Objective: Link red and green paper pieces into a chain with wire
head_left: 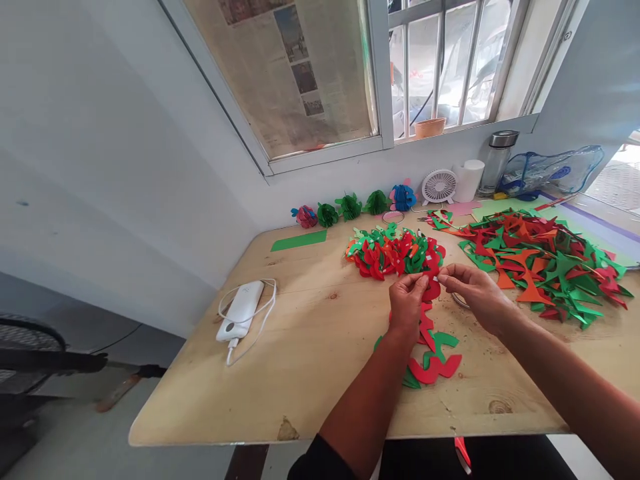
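Observation:
My left hand [407,303] is closed in a pinch on a red paper cut-out [433,289] with rounded edges. Just to its right, my right hand [473,290] pinches a tiny white piece at the cut-out's upper edge; what it is made of is too small to make out. Behind my fingertips lies a heap of red and green paper cut-outs [383,257], some with small white patches. Nearer to me, below my left hand, are loose red paper pieces [435,369] and a green paper piece [444,341]. A ring-shaped thing [461,301] is partly hidden under my right hand.
Paper scraps [550,267] form a big pile at the right. A power bank [243,310] with a white cable lies at the left. Along the wall stand honeycomb paper figures [350,207], a small fan [439,187] and a glass bottle [497,163]. A green strip [299,241] lies near the back edge.

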The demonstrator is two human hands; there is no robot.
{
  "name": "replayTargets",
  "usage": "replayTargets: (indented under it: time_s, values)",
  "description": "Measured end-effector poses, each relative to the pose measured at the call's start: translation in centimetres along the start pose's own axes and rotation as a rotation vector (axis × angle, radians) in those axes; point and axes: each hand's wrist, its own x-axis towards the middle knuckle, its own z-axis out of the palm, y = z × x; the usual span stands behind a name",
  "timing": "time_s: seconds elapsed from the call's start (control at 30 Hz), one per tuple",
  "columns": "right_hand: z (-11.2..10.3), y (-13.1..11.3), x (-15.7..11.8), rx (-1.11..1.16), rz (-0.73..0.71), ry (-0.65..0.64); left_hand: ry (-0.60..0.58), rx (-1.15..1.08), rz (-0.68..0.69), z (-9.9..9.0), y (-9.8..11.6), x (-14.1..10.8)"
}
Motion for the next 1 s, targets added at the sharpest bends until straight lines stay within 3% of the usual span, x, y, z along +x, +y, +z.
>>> replayTargets:
  time_s: [0.37,0.8,1.0]
  values:
    - [0.1,0.4,-0.1,0.023,-0.018,0.079,0.003,0.033,-0.012,0.0,0.1,-0.1]
    - [-0.7,0.9,0.1,-0.021,-0.014,0.157,-0.139,0.099,-0.062,0.0,0.4,-0.7]
    - [-0.9,1.2,0.2,-0.029,-0.041,0.13,-0.154,0.093,-0.062,0.0,0.5,-0.7]
